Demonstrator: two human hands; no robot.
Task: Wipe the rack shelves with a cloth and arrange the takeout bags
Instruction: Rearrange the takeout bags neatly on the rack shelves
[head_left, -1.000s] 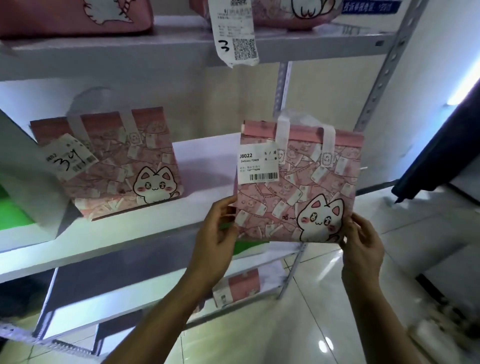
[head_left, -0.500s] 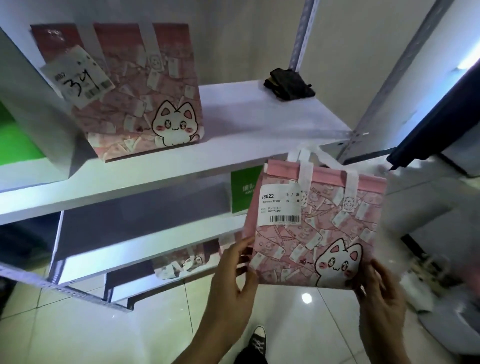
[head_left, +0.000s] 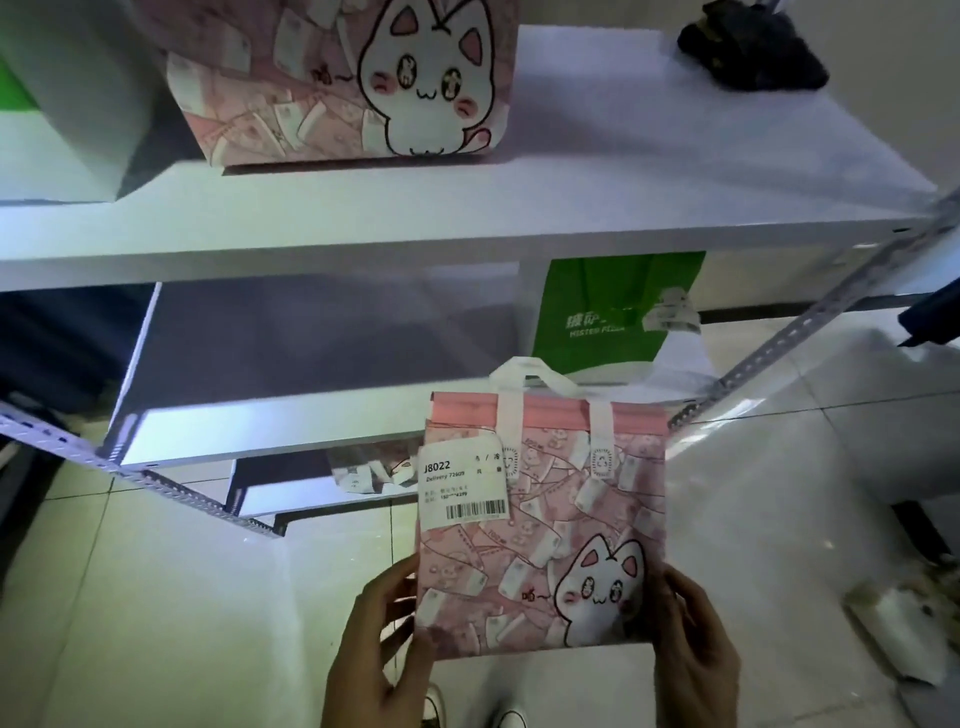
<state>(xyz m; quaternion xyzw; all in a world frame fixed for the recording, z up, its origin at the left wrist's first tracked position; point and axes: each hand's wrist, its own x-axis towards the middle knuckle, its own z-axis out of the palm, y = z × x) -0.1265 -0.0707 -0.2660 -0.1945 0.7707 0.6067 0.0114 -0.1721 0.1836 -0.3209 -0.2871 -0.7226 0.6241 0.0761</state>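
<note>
Lowered since the earlier frames, the pink cat bag (head_left: 543, 525) is now hanging in front of the rack's lower shelves rather than level with the middle one, out over the tiled floor (head_left: 156, 597). Both hands are clamping it by its bottom corners: the left hand (head_left: 376, 647) is pressing its fingers against the left edge, and the right hand (head_left: 691, 649) is gripping the right edge, so the hands are sitting apart with the bag upright between them. A white label (head_left: 464, 481) reading J8022 is lying on the bag's upper left face, above the left hand. Directly beyond the hands, a green bag (head_left: 608, 317) is standing on the lower shelf (head_left: 270, 421). Higher up, above the left hand, a second pink cat bag (head_left: 358, 88) is standing on the white middle shelf (head_left: 571, 197), and a dark cloth (head_left: 753, 49) is lying on that shelf above the right hand.
</note>
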